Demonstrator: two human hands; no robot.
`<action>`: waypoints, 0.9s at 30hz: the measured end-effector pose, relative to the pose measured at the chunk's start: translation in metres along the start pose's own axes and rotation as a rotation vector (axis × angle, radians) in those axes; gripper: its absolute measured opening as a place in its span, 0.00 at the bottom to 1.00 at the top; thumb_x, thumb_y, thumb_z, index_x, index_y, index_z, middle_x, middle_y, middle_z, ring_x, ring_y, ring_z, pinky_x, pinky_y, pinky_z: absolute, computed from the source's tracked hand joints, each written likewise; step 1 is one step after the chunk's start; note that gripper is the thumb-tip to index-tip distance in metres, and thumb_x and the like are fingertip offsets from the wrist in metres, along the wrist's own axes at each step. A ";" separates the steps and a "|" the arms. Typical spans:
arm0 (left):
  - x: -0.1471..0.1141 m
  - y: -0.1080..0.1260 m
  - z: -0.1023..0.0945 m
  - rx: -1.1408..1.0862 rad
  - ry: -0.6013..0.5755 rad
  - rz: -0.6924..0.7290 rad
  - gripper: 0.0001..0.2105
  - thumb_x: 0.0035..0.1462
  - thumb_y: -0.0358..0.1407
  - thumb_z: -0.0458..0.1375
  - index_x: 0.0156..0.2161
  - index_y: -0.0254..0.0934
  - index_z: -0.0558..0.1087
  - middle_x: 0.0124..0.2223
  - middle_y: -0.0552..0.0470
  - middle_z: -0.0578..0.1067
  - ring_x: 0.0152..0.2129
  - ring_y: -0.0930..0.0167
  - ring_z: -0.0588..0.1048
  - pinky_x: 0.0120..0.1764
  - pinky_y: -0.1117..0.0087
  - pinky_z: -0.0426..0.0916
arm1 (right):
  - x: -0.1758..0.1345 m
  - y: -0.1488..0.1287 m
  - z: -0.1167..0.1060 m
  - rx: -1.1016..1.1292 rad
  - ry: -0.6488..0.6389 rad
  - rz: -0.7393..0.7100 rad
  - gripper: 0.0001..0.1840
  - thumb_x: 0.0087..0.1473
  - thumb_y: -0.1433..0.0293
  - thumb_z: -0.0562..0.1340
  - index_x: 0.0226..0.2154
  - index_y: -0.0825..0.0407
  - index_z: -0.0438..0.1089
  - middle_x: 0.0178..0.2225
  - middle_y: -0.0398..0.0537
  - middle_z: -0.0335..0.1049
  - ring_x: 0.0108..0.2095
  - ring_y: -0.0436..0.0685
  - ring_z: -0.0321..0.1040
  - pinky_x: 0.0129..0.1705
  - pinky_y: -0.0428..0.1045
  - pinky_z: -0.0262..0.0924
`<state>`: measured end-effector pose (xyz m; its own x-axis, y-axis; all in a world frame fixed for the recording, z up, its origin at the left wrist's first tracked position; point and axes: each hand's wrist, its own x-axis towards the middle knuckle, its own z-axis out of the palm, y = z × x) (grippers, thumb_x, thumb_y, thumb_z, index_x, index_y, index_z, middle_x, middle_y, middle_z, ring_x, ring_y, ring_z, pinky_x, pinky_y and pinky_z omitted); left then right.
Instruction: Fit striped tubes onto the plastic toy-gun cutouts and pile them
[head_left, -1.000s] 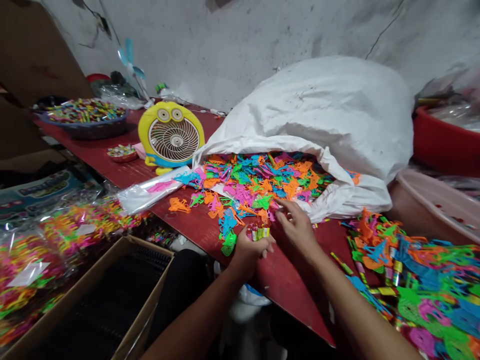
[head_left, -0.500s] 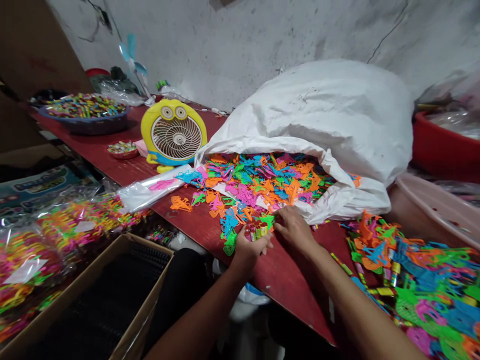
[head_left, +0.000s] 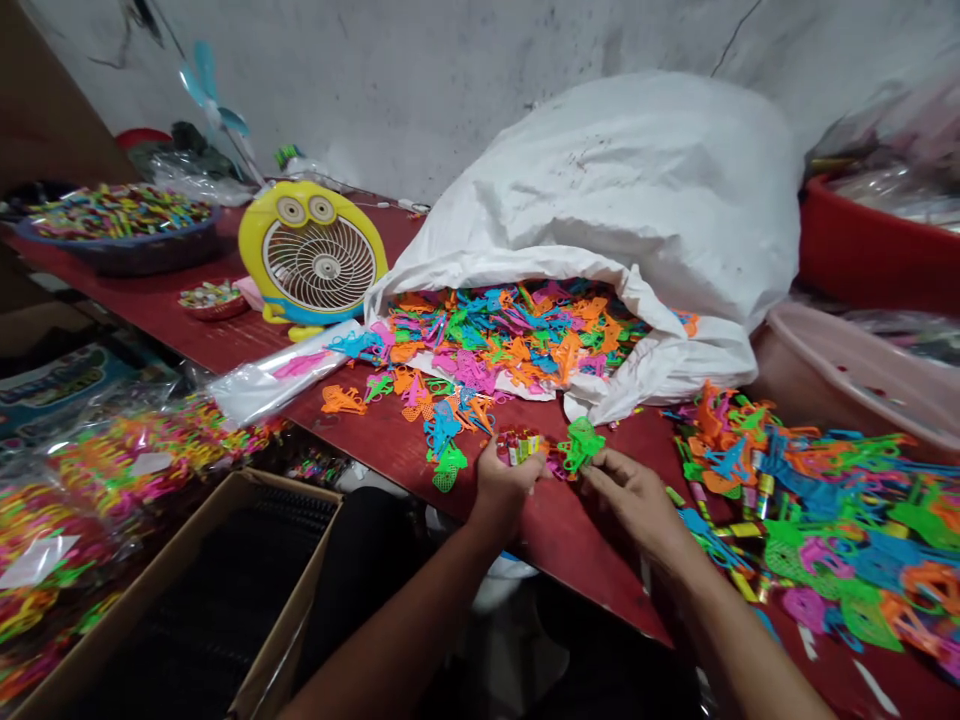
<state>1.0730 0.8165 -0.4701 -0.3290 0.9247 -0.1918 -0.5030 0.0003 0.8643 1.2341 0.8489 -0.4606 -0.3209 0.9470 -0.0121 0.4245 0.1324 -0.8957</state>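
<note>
My left hand (head_left: 501, 490) is closed around a bunch of small wrapped tubes (head_left: 521, 448) with red and yellow ends, just above the table's front edge. To its right, my right hand (head_left: 637, 505) pinches a bright green plastic mesh toy (head_left: 582, 442) between thumb and fingers. The toy is close to the tubes; I cannot tell whether they touch. Beyond both hands lies a big white sack (head_left: 637, 190), its mouth facing me and full of orange, blue, pink and green plastic toys (head_left: 480, 370). Some have spilled onto the red table (head_left: 405, 470).
A yellow fan (head_left: 328, 265) stands left of the sack. Toys mixed with wrapped tubes form a pile (head_left: 817, 560) at right, before a pink basin (head_left: 847, 380). A cardboard box (head_left: 300, 600) of black items is at lower left. A tub (head_left: 120, 245) of tubes sits far left.
My right hand has drawn back from the toys at the sack's mouth, now with the green toy. My left hand still grips the tubes. The view has shifted slightly to the right.
</note>
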 end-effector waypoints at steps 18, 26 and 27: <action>-0.009 -0.010 0.018 0.008 -0.068 -0.053 0.13 0.43 0.30 0.64 0.33 0.35 0.66 0.25 0.57 0.70 0.19 0.77 0.68 0.25 0.76 0.64 | -0.026 0.006 0.014 0.194 0.072 0.189 0.18 0.53 0.54 0.62 0.26 0.51 0.63 0.19 0.41 0.66 0.20 0.50 0.59 0.23 0.45 0.54; -0.015 -0.001 0.015 -0.034 -0.022 -0.091 0.11 0.45 0.35 0.66 0.31 0.32 0.69 0.23 0.54 0.71 0.18 0.78 0.65 0.22 0.77 0.56 | -0.032 0.002 0.006 -0.970 0.526 -0.380 0.12 0.62 0.65 0.56 0.31 0.53 0.70 0.25 0.44 0.61 0.26 0.51 0.56 0.29 0.48 0.48; -0.017 0.000 0.014 -0.045 -0.076 -0.115 0.11 0.46 0.36 0.65 0.31 0.31 0.70 0.22 0.53 0.71 0.17 0.79 0.63 0.21 0.77 0.52 | -0.032 0.002 0.004 -1.088 0.521 -0.425 0.10 0.62 0.66 0.57 0.35 0.53 0.72 0.26 0.44 0.62 0.26 0.52 0.57 0.30 0.49 0.48</action>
<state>1.0892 0.8064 -0.4604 -0.2065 0.9456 -0.2513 -0.5700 0.0925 0.8164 1.2419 0.8172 -0.4634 -0.3377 0.7407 0.5807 0.9207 0.3881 0.0404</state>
